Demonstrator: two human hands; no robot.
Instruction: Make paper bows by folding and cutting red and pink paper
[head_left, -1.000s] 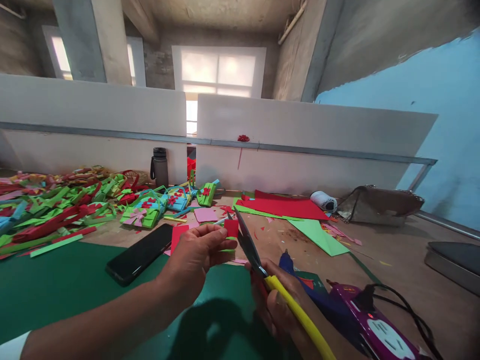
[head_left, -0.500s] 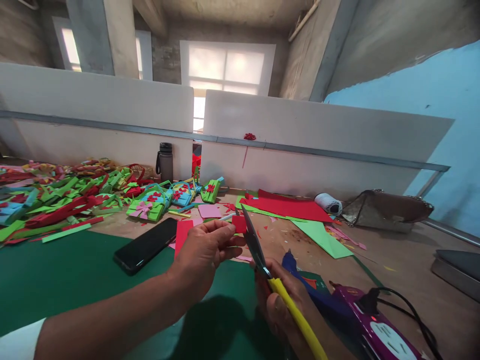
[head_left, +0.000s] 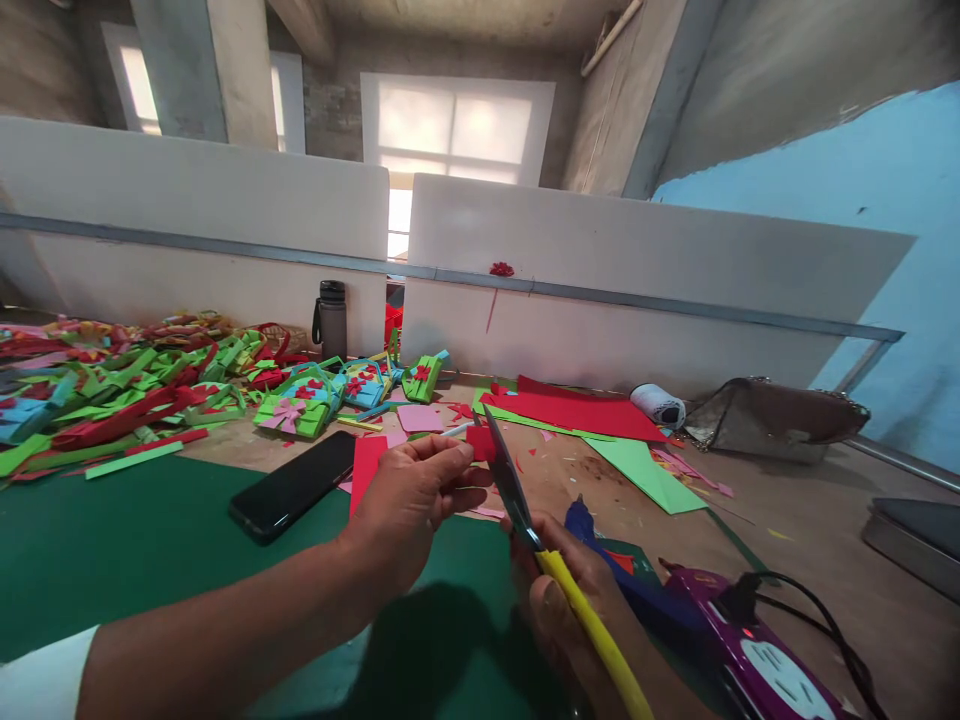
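Between the thumb and fingers of my left hand [head_left: 409,500] is a small piece of red paper [head_left: 481,442]. My right hand [head_left: 559,590] grips scissors [head_left: 513,490] with yellow handles, blades pointing up and away from me. The blades are at the right edge of the red piece, one of them passing in front of it. A larger red paper strip [head_left: 366,468] lies behind my left wrist. Below both hands is a green cutting mat [head_left: 285,640].
A black phone [head_left: 294,486] lies left of my left hand. Paper bags [head_left: 296,400] and strips pile up at the left, near a bottle [head_left: 331,320]. A blue glue gun [head_left: 600,545] and purple power strip [head_left: 750,640] are at the right. Red sheets [head_left: 577,408] lie behind.
The hands keep nearly the same pose. The red piece sits slightly further right and higher against the scissor blades, and the whole view has shifted a little.
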